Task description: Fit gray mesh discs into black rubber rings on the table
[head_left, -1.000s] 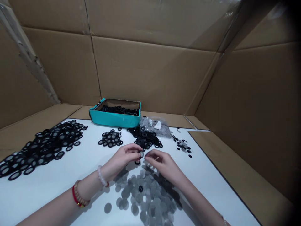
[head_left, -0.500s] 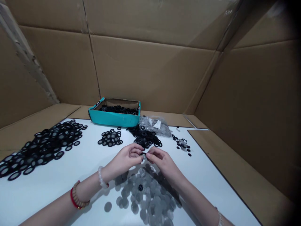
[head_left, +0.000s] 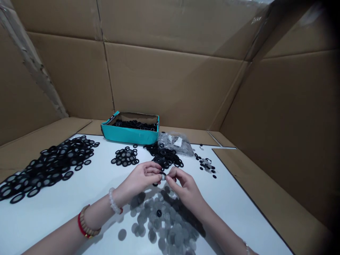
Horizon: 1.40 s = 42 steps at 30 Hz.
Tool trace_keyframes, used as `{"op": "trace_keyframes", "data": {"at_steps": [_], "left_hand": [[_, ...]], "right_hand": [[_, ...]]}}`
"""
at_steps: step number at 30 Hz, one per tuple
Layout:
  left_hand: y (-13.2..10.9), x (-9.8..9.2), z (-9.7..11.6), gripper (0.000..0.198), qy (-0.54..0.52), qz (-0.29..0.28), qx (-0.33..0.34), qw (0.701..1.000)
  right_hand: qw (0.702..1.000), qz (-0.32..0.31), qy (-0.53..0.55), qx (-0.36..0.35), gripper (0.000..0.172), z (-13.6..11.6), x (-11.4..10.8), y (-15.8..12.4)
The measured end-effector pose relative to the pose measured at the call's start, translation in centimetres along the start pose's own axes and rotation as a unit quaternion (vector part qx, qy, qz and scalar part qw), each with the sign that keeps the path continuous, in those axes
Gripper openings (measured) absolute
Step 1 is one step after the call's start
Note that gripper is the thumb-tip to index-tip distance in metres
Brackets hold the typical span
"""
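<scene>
Small black rubber ring (head_left: pixel 162 174) clamped between fingers (head_left: pixel 170 173) of left hand (head_left: pixel 140 179) and right hand (head_left: pixel 186 187), held above loose grey mesh discs (head_left: pixel 159 226) on white surface (head_left: pixel 66 212); black-rimmed mesh rings (head_left: pixel 50 161) heaped left; open teal box (head_left: pixel 130 135) behind, holding more.

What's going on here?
A person is working at a white table with bare hands. The left hand and right hand meet at the fingertips around a small black ring. Just below them lies a heap of grey mesh discs. Further off are piles of black rings with mesh centres, and a teal box holding more rings sits beside a clear plastic bag.
</scene>
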<state>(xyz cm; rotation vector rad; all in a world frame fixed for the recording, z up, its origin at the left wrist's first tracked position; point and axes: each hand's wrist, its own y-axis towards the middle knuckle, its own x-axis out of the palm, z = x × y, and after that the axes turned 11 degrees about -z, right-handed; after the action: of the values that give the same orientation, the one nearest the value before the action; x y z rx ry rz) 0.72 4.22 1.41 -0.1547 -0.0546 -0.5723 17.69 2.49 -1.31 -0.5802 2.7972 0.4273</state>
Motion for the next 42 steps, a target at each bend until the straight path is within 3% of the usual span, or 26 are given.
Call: {"op": "trace_keyframes", "data": {"at_steps": [5,13,19,25,29,33,37,42], "left_hand": [[0.1,0.0,-0.6,0.022,0.021,-0.003,0.034,0.999],[-0.3,0.5,-0.1,0.02,0.028,0.01,0.037,0.999],[-0.1,0.6,0.2,0.025,0.011,0.029,0.005,0.999],[-0.7,0.7,0.4,0.031,-0.052,0.028,0.009,0.998],[-0.8,0.9,0.4,0.032,-0.088,0.026,0.006,0.996],[-0.6,1.0,0.3,0.027,-0.036,0.016,0.029,0.999],[-0.5,0.9,-0.1,0.022,0.027,0.006,0.057,0.998],[-0.4,1.2,-0.3,0.024,0.021,0.028,0.064,0.997]], "right_hand": [[1.0,-0.018,-0.026,-0.002,0.015,-0.1,0.0,0.0],[0.994,-0.019,0.105,0.027,0.025,0.5,0.1,0.4],[0.996,-0.007,0.094,0.005,0.027,0.0,0.1,0.3],[0.995,-0.036,0.096,0.021,0.029,-0.5,0.0,0.2],[0.997,-0.016,0.073,-0.001,0.027,-0.7,0.1,0.0],[0.998,0.0,0.063,-0.012,0.027,-0.7,0.0,0.0],[0.997,-0.023,0.072,0.0,0.025,-0.4,-0.1,0.0],[1.0,0.0,0.013,-0.024,0.025,-0.5,0.3,-0.2]]}}
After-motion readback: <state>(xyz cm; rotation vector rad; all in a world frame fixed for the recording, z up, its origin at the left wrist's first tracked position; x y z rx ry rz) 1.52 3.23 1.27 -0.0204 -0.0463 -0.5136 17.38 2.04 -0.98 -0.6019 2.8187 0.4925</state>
